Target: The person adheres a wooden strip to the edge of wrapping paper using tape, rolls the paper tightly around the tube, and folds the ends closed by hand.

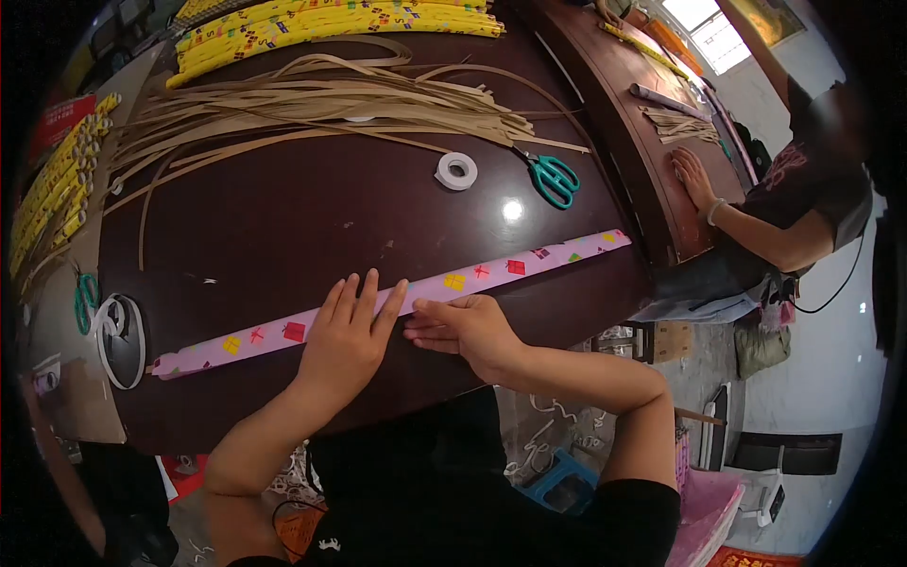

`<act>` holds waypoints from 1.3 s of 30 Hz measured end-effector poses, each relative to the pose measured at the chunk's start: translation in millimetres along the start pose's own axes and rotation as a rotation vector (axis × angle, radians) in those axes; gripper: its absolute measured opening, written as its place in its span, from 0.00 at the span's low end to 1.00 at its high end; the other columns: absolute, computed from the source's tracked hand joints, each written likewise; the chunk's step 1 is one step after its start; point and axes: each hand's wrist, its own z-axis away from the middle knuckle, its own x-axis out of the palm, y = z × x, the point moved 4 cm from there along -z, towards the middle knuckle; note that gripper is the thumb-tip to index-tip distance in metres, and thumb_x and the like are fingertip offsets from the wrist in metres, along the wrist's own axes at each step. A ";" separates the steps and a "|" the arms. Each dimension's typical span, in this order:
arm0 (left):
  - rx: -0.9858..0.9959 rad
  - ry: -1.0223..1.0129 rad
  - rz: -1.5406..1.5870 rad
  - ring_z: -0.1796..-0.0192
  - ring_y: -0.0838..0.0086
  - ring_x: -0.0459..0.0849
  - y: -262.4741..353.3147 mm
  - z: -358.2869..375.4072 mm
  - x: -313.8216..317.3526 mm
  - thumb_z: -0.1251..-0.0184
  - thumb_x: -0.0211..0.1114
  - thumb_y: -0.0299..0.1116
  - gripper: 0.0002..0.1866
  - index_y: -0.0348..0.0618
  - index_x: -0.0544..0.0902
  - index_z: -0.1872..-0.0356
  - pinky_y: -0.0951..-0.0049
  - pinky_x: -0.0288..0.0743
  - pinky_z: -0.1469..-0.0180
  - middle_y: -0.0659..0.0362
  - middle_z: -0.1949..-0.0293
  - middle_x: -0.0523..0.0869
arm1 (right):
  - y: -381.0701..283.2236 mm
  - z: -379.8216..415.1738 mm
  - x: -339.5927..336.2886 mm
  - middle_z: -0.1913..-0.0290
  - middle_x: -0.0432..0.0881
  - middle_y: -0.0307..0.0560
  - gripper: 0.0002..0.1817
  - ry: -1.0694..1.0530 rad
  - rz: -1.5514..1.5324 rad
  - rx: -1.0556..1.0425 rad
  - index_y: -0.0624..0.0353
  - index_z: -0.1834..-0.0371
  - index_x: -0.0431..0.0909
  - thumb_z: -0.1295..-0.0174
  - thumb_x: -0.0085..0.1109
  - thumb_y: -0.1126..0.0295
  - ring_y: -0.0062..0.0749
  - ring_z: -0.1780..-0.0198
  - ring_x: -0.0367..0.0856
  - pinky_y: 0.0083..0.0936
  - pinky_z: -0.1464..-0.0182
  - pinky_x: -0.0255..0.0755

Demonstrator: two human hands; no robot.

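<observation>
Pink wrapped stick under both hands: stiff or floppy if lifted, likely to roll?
The pink wrapped stick lies straight across the table, so probably stiff. Long and thin, likely light. It looks rounded; left hand and right hand press it, so it may roll.

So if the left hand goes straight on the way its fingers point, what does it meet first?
The left hand already lies on the pink strip. Beyond that is bare table, then probably the tape roll; depth is hard to judge.

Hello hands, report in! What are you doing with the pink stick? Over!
Left hand flat on the pink wrapped stick. Right hand pressing its near edge. Nothing in the way; scissors and tape roll lie apart.
</observation>
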 end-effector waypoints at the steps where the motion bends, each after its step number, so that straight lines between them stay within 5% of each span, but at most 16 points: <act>1: 0.004 0.004 0.001 0.39 0.48 0.79 0.5 -0.2 -0.2 0.36 0.59 0.25 0.29 0.41 0.72 0.31 0.53 0.72 0.33 0.40 0.38 0.77 | -3.2 2.0 0.9 0.57 0.84 0.51 0.14 0.003 0.000 -0.005 0.68 0.55 0.81 0.31 0.62 0.65 0.36 0.54 0.86 0.32 0.47 0.82; 4: 0.006 -0.006 -0.002 0.39 0.48 0.79 0.5 0.6 0.0 0.36 0.59 0.24 0.30 0.42 0.72 0.30 0.53 0.72 0.34 0.40 0.39 0.77 | -7.0 5.7 1.0 0.61 0.85 0.50 0.17 0.053 0.048 0.102 0.65 0.54 0.81 0.30 0.61 0.60 0.33 0.65 0.86 0.29 0.59 0.83; 9: 0.005 -0.021 -0.019 0.39 0.47 0.79 1.0 1.1 0.2 0.36 0.59 0.25 0.30 0.42 0.72 0.30 0.53 0.72 0.34 0.41 0.39 0.77 | -7.9 7.6 -3.1 0.70 0.85 0.48 0.20 0.025 0.134 0.192 0.59 0.53 0.80 0.28 0.55 0.51 0.26 0.79 0.78 0.22 0.76 0.72; 13: 0.001 -0.004 -0.025 0.39 0.47 0.79 1.5 1.2 1.1 0.36 0.60 0.25 0.30 0.42 0.72 0.30 0.53 0.72 0.34 0.41 0.39 0.77 | -6.5 10.6 -7.0 0.70 0.85 0.47 0.22 0.018 0.148 0.180 0.58 0.47 0.78 0.27 0.54 0.50 0.24 0.80 0.75 0.20 0.76 0.68; 15: -0.010 -0.006 -0.005 0.39 0.47 0.79 1.3 1.8 2.0 0.37 0.61 0.25 0.30 0.42 0.72 0.30 0.52 0.73 0.35 0.41 0.39 0.77 | -8.5 22.5 -0.6 0.65 0.86 0.41 0.24 -0.114 0.023 0.258 0.56 0.35 0.72 0.26 0.51 0.52 0.23 0.79 0.73 0.19 0.77 0.64; 21: 0.001 0.018 -0.060 0.40 0.49 0.80 0.6 2.5 3.2 0.36 0.59 0.30 0.29 0.44 0.73 0.31 0.55 0.72 0.34 0.42 0.41 0.79 | 14.2 31.3 -1.2 0.64 0.87 0.45 0.29 -0.275 -0.378 0.213 0.57 0.31 0.67 0.27 0.53 0.51 0.22 0.80 0.71 0.20 0.74 0.65; 24: 0.009 0.013 -0.048 0.40 0.48 0.79 -0.8 0.8 1.3 0.36 0.59 0.30 0.29 0.43 0.73 0.31 0.54 0.71 0.34 0.42 0.41 0.79 | 19.6 47.4 3.3 0.61 0.87 0.47 0.30 -0.272 -0.148 0.402 0.57 0.28 0.64 0.27 0.54 0.54 0.22 0.79 0.73 0.20 0.74 0.69; 27: 0.023 -0.002 -0.068 0.39 0.47 0.79 -0.8 0.2 1.8 0.36 0.59 0.30 0.29 0.43 0.73 0.31 0.53 0.70 0.33 0.41 0.41 0.78 | -13.2 55.1 6.4 0.60 0.88 0.47 0.23 -0.395 0.331 0.121 0.61 0.33 0.72 0.30 0.59 0.69 0.19 0.74 0.80 0.17 0.73 0.75; 29: 0.023 0.001 -0.073 0.39 0.47 0.79 -0.5 1.3 4.1 0.36 0.59 0.30 0.29 0.43 0.72 0.31 0.53 0.70 0.33 0.40 0.40 0.78 | -41.3 44.0 -2.9 0.58 0.87 0.46 0.14 -0.156 0.496 -0.428 0.58 0.44 0.82 0.33 0.62 0.75 0.24 0.64 0.84 0.19 0.64 0.77; 31: 0.030 0.012 -0.081 0.39 0.47 0.79 0.8 1.8 4.7 0.36 0.58 0.30 0.29 0.43 0.72 0.31 0.53 0.71 0.34 0.40 0.40 0.78 | -75.3 29.2 2.8 0.54 0.86 0.47 0.12 -0.086 1.023 -1.189 0.58 0.51 0.85 0.38 0.66 0.73 0.36 0.56 0.84 0.28 0.56 0.77; 32: 0.025 0.013 -0.069 0.38 0.46 0.78 0.7 1.8 4.6 0.36 0.59 0.27 0.29 0.42 0.72 0.30 0.52 0.71 0.34 0.40 0.39 0.77 | -81.0 24.3 9.0 0.52 0.84 0.48 0.12 -0.100 1.141 -1.197 0.59 0.54 0.85 0.41 0.68 0.72 0.46 0.52 0.81 0.35 0.50 0.75; 35: 0.027 0.013 -0.059 0.37 0.45 0.77 0.7 3.0 5.1 0.36 0.60 0.25 0.30 0.41 0.72 0.30 0.51 0.72 0.35 0.39 0.38 0.76 | -73.5 -15.8 3.6 0.55 0.84 0.48 0.12 -0.255 1.179 -0.940 0.60 0.56 0.86 0.41 0.69 0.69 0.46 0.52 0.81 0.36 0.49 0.75; 39: 0.030 0.034 -0.084 0.37 0.44 0.77 1.0 3.8 8.2 0.36 0.60 0.25 0.29 0.41 0.72 0.31 0.51 0.73 0.36 0.39 0.37 0.76 | -72.2 -25.8 3.7 0.56 0.84 0.48 0.14 -0.326 1.297 -0.867 0.60 0.56 0.86 0.42 0.70 0.66 0.46 0.52 0.81 0.36 0.48 0.74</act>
